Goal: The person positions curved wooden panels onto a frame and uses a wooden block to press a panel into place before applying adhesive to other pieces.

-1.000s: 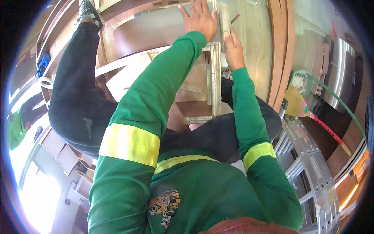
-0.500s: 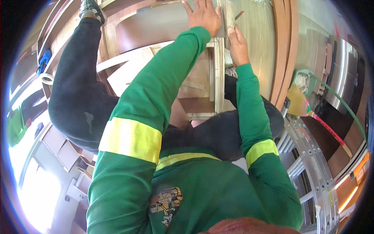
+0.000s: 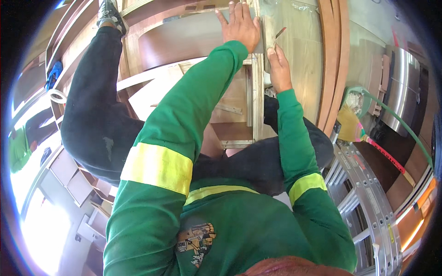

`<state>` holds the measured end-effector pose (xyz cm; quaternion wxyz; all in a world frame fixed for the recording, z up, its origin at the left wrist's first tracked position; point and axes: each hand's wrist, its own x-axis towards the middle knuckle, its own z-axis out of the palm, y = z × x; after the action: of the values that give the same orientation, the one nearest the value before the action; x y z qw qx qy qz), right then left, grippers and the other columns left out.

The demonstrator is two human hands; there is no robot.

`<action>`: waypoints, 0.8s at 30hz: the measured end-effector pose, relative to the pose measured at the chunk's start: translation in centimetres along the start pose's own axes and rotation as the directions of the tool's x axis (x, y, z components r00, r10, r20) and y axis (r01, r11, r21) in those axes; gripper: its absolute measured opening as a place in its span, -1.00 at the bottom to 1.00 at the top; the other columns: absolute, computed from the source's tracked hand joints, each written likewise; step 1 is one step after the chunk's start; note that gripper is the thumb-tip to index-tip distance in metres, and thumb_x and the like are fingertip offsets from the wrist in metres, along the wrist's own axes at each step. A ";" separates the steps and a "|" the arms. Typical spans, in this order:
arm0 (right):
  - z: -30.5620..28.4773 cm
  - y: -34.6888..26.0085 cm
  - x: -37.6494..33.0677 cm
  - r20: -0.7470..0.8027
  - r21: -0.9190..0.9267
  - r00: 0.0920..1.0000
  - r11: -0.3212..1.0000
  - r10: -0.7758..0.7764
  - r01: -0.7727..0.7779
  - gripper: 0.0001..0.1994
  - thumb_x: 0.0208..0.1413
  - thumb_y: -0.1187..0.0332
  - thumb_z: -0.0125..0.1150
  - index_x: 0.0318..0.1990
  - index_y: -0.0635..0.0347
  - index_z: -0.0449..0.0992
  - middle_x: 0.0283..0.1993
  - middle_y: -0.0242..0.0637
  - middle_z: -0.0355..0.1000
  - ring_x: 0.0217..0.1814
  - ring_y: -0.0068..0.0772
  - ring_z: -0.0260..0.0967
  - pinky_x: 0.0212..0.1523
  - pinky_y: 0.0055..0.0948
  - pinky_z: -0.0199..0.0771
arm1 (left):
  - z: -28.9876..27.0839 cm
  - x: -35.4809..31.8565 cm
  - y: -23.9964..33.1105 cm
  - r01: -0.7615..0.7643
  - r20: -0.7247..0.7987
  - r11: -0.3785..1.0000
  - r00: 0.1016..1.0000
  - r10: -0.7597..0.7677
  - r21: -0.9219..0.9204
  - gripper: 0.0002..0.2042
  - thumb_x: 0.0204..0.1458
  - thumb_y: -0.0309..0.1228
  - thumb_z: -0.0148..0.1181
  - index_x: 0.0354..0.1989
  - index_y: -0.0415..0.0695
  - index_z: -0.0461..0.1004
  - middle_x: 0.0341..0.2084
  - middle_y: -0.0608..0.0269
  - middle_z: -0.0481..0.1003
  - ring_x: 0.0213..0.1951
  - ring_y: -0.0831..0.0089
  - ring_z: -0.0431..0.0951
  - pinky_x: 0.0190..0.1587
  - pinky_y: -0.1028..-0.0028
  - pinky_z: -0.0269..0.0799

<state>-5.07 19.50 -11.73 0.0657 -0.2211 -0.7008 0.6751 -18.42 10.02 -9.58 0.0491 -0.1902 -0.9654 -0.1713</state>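
Observation:
My left hand [image 3: 240, 28] lies flat with fingers spread on a smooth brown curved-edge panel [image 3: 179, 39], near its right end. The panel rests on a light wooden frame [image 3: 257, 96] between my legs. Just right of it, my right hand [image 3: 281, 72] is closed, thumb and fingers together, on a thin tool with a red and dark tip [image 3: 280, 33]. The tip points up and away, and its exact kind is unclear. Beside those fingertips runs a pale wooden strip [image 3: 269, 30] along the panel's end.
Long reddish-brown boards [image 3: 332, 60] lie to the right. Farther right are a broom [image 3: 352, 123], a green-handled dustpan [image 3: 368, 94] and an aluminium ladder [image 3: 366, 184]. A tape roll [image 3: 57, 96] sits at left, near a blue object [image 3: 54, 73]. Someone in green [image 3: 20, 149] is at far left.
Both hands sit slightly lower in the picture, along with the panel and frame, as the view shifts. The left hand stays on the panel, and the right keeps its grip on the thin tool.

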 end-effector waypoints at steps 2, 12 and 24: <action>-0.2 0.1 -0.2 0.040 0.016 0.998 0.998 -0.054 0.053 -0.51 0.40 0.14 -0.04 0.28 0.38 0.34 0.18 -0.03 0.40 0.28 -0.21 0.30 0.35 -0.34 0.18 | -0.2 0.0 0.1 -0.017 -0.004 0.999 1.000 0.017 0.027 -0.40 0.29 -0.13 -0.12 0.35 -0.36 0.20 0.36 -0.12 0.21 0.46 -0.03 0.06 0.44 -0.23 -0.22; -0.3 1.3 -0.8 0.058 0.073 0.998 0.997 -0.037 0.033 -0.45 0.39 0.08 -0.02 0.29 0.41 0.31 0.26 0.02 0.37 0.33 -0.17 0.28 0.38 -0.35 0.14 | 1.1 -0.3 -0.5 -0.061 -0.186 0.992 0.979 0.082 0.115 -0.46 0.28 -0.13 -0.06 0.27 -0.32 0.34 0.25 -0.12 0.37 0.35 -0.04 0.28 0.39 -0.13 0.04; -6.8 -4.3 -13.2 -0.051 0.194 0.936 0.923 0.347 -0.332 -0.44 0.36 0.02 0.08 0.22 0.39 0.39 0.01 -0.20 0.49 -0.01 -0.42 0.46 0.06 -0.44 0.45 | -4.7 5.2 -5.7 -0.242 0.390 0.960 0.878 0.278 -0.139 -0.27 0.06 0.27 0.14 0.19 -0.12 0.45 0.18 -0.06 0.43 0.27 0.00 0.37 0.31 -0.07 0.20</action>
<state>8.47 20.53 -4.29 -0.0029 -0.3604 -0.5836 0.7276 -25.30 5.25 -6.11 -0.1378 -0.3514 -0.9119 -0.1612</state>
